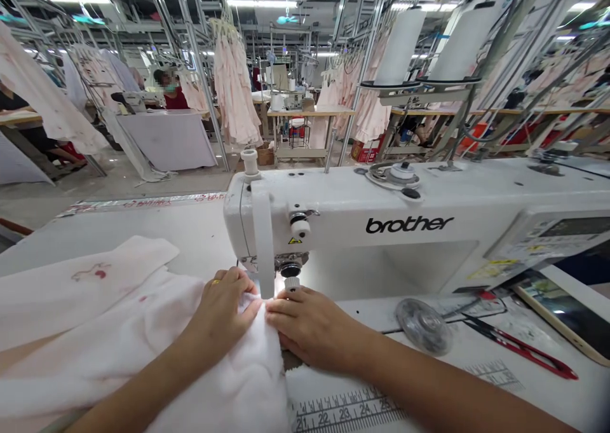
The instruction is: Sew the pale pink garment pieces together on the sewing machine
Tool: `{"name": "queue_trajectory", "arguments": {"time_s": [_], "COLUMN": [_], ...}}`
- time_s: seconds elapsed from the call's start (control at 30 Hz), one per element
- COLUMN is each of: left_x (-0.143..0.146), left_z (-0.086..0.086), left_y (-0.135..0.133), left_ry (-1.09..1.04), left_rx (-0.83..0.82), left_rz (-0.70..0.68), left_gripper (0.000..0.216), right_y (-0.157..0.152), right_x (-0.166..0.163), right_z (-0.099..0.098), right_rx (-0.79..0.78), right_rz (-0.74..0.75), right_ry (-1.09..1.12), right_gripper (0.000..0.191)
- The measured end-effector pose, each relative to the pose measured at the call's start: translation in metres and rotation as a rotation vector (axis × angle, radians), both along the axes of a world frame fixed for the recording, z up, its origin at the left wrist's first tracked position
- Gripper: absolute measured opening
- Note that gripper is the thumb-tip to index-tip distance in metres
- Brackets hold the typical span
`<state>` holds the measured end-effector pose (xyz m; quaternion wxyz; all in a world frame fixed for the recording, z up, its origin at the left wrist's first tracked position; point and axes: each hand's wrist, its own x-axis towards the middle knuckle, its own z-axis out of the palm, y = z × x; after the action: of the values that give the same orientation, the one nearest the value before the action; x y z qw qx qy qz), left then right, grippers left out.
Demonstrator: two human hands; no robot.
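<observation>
Left hand (223,309) and right hand (312,327) pinch white fabric (233,376) at a Brother sewing machine (405,226).
They meet on a raised fold on the worktop (181,245), just before the presser foot (290,280); red-handled thread snips (521,350) lie lower right, and pale pink dresses (232,83) hang beyond, upper middle of the frame.

Needle plate of the sewing machine (333,210) hidden beneath the white fabric (238,369)

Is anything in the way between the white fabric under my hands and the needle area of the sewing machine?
Nothing visible stands between them: the white fabric lies under the left hand and right hand, close up to the Brother sewing machine. The fingers hide part of that area, though.
</observation>
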<state>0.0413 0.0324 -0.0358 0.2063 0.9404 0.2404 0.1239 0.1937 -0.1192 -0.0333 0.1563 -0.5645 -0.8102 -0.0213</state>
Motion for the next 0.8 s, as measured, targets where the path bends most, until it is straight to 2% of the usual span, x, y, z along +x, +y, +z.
{"name": "queue_trajectory", "arguments": {"time_s": [0.13, 0.27, 0.57, 0.8], "left_x": [0.002, 0.008, 0.023, 0.024], "left_z": [-0.005, 0.0, 0.006, 0.006], "left_y": [-0.001, -0.004, 0.005, 0.01], "left_ry": [0.004, 0.055, 0.023, -0.032], "left_rx": [0.019, 0.016, 0.06, 0.037], "left_rz": [0.034, 0.065, 0.022, -0.017], "left_gripper": [0.008, 0.009, 0.019, 0.028], "right_y": [0.0, 0.0, 0.003, 0.004], "right_x": [0.001, 0.0, 0.0, 0.001], "right_z": [-0.003, -0.006, -0.008, -0.006], "right_rx": [-0.003, 0.002, 0.048, 0.051], "right_rz": [0.0, -0.005, -0.117, -0.147], "right_ry": [-0.016, -0.036, -0.062, -0.027], "right_gripper": [0.011, 0.01, 0.013, 0.011]}}
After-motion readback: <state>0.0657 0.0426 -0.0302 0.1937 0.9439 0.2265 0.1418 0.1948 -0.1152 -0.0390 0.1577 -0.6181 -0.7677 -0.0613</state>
